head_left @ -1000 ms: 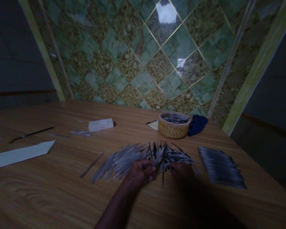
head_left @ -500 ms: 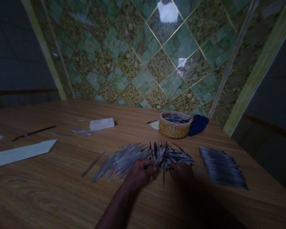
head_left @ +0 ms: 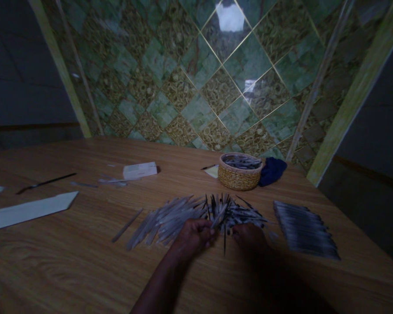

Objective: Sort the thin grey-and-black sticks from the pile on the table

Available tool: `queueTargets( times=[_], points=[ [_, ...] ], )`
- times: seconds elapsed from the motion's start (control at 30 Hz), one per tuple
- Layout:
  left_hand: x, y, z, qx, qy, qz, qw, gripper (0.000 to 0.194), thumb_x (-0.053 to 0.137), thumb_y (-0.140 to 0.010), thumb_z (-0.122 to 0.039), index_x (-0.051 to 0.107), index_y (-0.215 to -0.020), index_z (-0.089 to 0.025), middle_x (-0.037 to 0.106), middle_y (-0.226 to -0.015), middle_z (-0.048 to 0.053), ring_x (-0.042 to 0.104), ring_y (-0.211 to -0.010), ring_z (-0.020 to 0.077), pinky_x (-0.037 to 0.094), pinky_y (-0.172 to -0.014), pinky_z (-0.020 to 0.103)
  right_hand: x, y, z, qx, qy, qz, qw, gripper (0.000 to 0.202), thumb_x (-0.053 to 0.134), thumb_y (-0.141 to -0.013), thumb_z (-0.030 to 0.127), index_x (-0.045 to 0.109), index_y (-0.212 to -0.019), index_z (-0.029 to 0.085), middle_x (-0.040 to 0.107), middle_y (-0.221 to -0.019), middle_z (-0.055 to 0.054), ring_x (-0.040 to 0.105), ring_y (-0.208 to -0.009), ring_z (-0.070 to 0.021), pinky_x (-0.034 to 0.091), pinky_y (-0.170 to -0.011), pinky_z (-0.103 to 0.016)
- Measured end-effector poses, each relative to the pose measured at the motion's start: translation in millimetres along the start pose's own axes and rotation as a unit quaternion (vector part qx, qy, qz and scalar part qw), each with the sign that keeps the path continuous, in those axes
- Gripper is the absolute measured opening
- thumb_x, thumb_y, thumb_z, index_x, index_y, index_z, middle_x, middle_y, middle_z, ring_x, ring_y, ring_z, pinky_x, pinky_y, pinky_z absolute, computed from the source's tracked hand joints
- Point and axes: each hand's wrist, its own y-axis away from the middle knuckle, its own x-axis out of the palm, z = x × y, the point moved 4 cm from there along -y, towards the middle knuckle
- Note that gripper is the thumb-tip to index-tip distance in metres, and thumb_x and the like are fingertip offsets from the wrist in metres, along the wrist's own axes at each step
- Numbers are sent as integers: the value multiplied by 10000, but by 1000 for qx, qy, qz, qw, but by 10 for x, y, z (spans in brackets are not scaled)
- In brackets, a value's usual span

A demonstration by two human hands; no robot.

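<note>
Centrally, near the front edge of the wooden tabletop, both hands meet at a fanned heap of thin sticks. The left hand pinches one pale stick between closed fingertips, lifted clear for handling. The right hand rests curled against the heap's near side; its grip cannot be told in the dim light.

Two hands, the left hand and the right hand, are showing. One woven basket, one dark cloth, one white box and one pale paper strip are lying on the desk. Two heaps of thin sticks, the loose pile and the tidy stack, are too many to count.
</note>
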Motion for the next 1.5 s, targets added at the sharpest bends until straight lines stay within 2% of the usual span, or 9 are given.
queueTargets(
  times=[0.1, 0.17, 0.27, 0.37, 0.43, 0.53, 0.77, 0.93, 1.5],
  points=[
    [18, 25, -54, 2, 6, -14, 1000, 250, 717, -623, -336, 662, -665, -96, 551, -511, 2, 436, -422, 67, 272, -426, 203, 32, -21, -32, -24, -114, -36, 993, 229, 442, -772, 226, 665, -735, 184, 698, -770, -84, 641, -761, -216, 416, -638, -289],
    [18, 35, -74, 0, 10, -20, 1000, 239, 713, -622, -329, 669, -664, -98, 559, -512, 3, 444, -425, 68, 280, -429, 201, 70, -41, -70, -24, -287, -45, 956, 230, 440, -776, 281, 635, -721, 172, 657, -636, -47, 613, -603, -174, 398, -543, -256],
    [0, 33, -76, -1, 13, -15, 1000, 244, 720, -616, -332, 676, -670, -98, 554, -507, 0, 445, -426, 68, 289, -433, 202, 137, -65, -118, 11, -573, -14, 819, 278, 535, -712, 424, 577, -798, 163, 625, -564, -2, 525, -400, -123, 308, -390, -211],
    [-30, 20, -61, 9, 4, -9, 1000, 250, 717, -625, -338, 672, -666, -96, 562, -526, 6, 458, -440, 73, 299, -440, 202, 116, -57, -91, -4, -730, 15, 683, 354, 666, -628, 411, 520, -837, 166, 676, -648, -20, 576, -427, -120, 310, -383, -188],
    [-41, 14, -46, 13, -3, -6, 1000, 252, 713, -636, -341, 670, -674, -96, 564, -535, 7, 462, -445, 74, 304, -444, 203, 80, -36, -61, -16, -780, 26, 625, 349, 693, -631, 359, 498, -849, 170, 689, -663, -24, 607, -462, -123, 340, -400, -181],
    [-32, 22, -36, 11, -8, 9, 1000, 272, 718, -636, -360, 667, -686, -97, 569, -545, 12, 466, -448, 77, 318, -450, 207, 43, -3, -22, -24, -815, 35, 578, 326, 681, -663, 341, 474, -855, 178, 689, -631, -17, 592, -419, -118, 340, -373, -175],
    [2, 83, -62, -6, -65, 47, 997, 294, 704, -652, -393, 687, -712, -106, 613, -576, 28, 489, -461, 84, 331, -449, 204, -1, 4, -46, -23, -836, 0, 549, 313, 659, -695, 333, 474, -894, 177, 702, -648, -29, 603, -411, -128, 375, -357, -180],
    [17, 96, -46, -12, -59, 56, 997, 278, 705, -647, -378, 687, -721, -110, 593, -556, 5, 493, -473, 80, 343, -460, 199, 14, -28, -78, -21, -832, -18, 554, 400, 716, -631, 384, 487, -878, 168, 712, -701, -55, 629, -431, -161, 402, -338, -195],
    [71, 107, -73, -12, -85, 93, 992, 223, 660, -650, -335, 636, -637, -114, 584, -557, 2, 497, -476, 84, 374, -483, 214, 132, -76, -41, -41, -845, -31, 532, 389, 720, -683, 375, 481, -929, 192, 674, -648, 8, 600, -385, -130, 367, -305, -167]
  ],
)
